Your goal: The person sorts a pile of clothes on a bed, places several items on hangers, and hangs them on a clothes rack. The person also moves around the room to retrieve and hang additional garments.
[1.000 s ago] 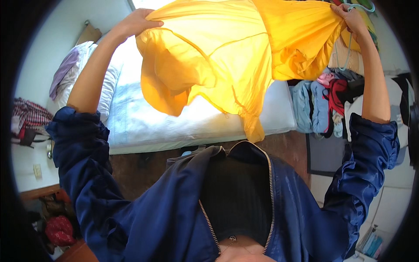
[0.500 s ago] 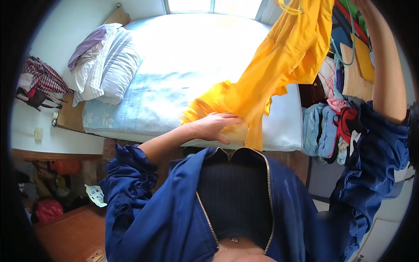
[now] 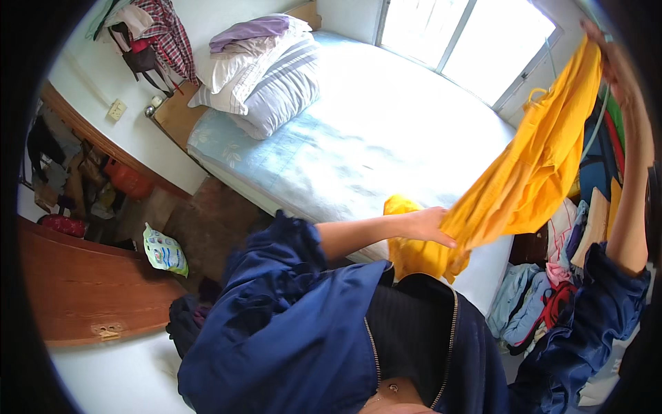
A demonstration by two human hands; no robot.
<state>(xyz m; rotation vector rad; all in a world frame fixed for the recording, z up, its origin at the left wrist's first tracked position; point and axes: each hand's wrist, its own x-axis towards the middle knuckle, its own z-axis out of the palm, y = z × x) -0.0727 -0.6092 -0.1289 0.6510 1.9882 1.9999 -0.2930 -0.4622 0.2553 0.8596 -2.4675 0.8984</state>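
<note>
A long yellow garment (image 3: 534,176), with a thin strap or loop near its upper part, hangs slantwise in folds at the right. High at the right rim, my right hand (image 3: 617,65) is raised and grips its upper end. Lower down, my left hand (image 3: 424,226) is closed round the gathered cloth, its thumb showing underneath. Below and beside that hand the rest of the garment droops in front of the bed's near side. Most of the left fingers are hidden by the cloth.
A bed (image 3: 345,155) with a pale blue cover lies ahead; folded bedding (image 3: 272,83) is piled at its head. Stacked clothes (image 3: 527,303) sit at the right. A wooden door (image 3: 103,290) and a green-white plastic package (image 3: 165,250) are at the left. A window (image 3: 476,41) is behind.
My view has turned to the right and tilted. My left hand, earlier with its fingers spread against the cloth, is now closed on it. The garment stretches more tautly between both hands.
</note>
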